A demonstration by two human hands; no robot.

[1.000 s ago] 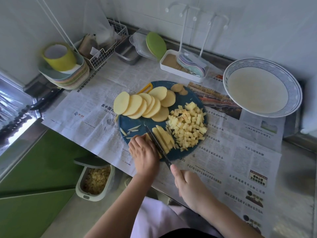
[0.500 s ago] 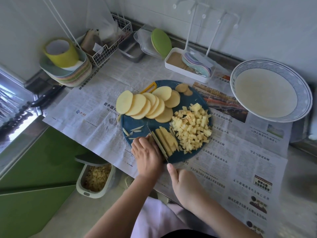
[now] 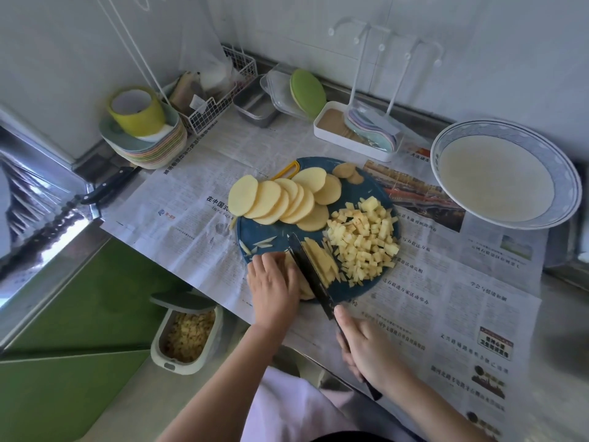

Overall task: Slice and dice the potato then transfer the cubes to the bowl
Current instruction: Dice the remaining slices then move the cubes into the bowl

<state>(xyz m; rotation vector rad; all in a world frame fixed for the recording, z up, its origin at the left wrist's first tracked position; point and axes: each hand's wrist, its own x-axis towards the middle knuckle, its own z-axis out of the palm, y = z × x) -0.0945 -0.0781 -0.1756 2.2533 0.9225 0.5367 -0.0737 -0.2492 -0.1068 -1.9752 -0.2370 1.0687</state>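
Potato [image 3: 319,266] being cut into strips near the front edge of the blue cutting board [image 3: 255,232].

A small stack of slices is being held down by the left hand [image 3: 274,283], fingers bent and knuckles set just beside the blade. The knife [image 3: 310,275] is being gripped at the handle by the right hand [image 3: 366,349], forefinger laid along the spine. Uncut round slices [image 3: 280,202] are being kept fanned at the back of the board, cubes [image 3: 363,240] are being piled at its right, and the bowl [image 3: 572,189] is standing well apart to the right. The flesh is being judged firm, light, wet and slippery, apt to slide within the stack. It is probably best pressed from above with fingertips tucked, and the cubes scooped together rather than pinched singly.
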